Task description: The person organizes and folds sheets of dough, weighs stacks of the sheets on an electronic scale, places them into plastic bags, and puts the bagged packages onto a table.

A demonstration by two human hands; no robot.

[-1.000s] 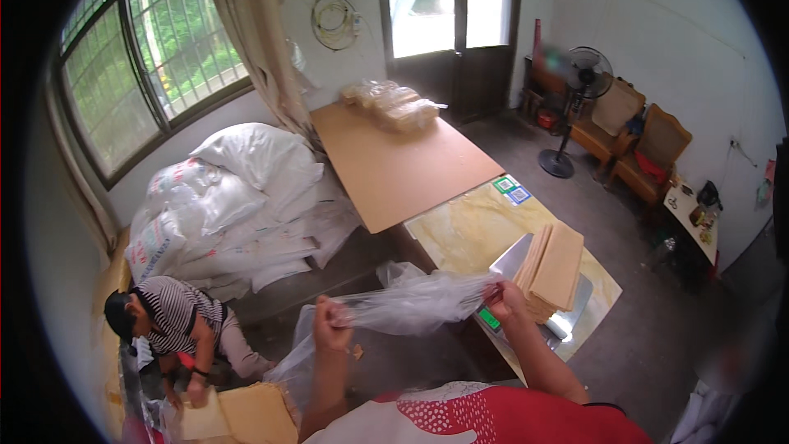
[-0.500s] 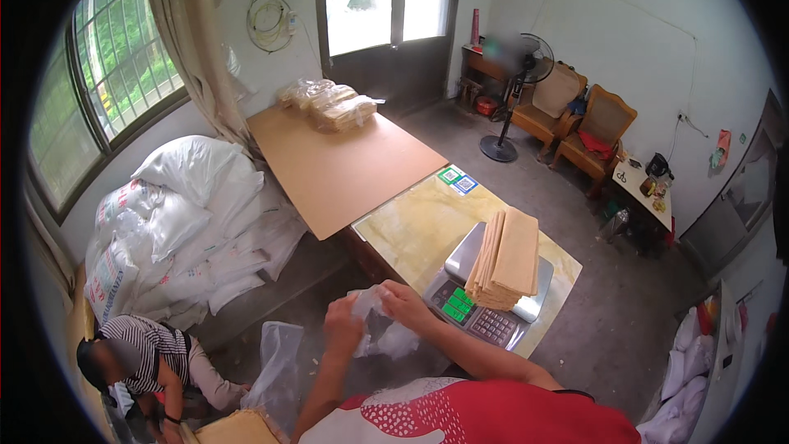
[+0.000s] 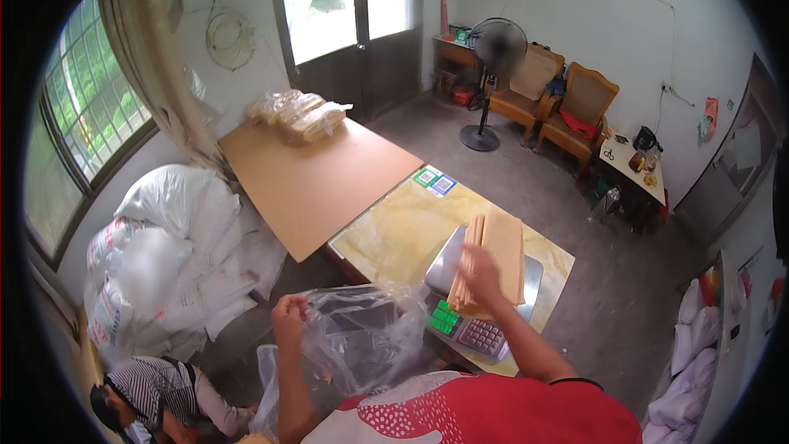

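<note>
My left hand is closed on the rim of a clear plastic bag, which now hangs spread open in front of me. To the right, a stack of folded tan sheets stands on the metal pan of a digital scale. My right hand is at the near left side of that stack, overlapping it. Motion smears its fingers, so their grip cannot be made out. Below the stack are the scale's green display and its keypad.
The scale sits on a yellow marbled table joined to a brown board bearing bagged tan bundles. White sacks pile up at left; a person in stripes bends below them. A fan and chairs stand beyond.
The bunched plastic bag has been opened out from between my hands. My right hand has left it and moved to the stack; the left keeps the rim. The view has shifted slightly.
</note>
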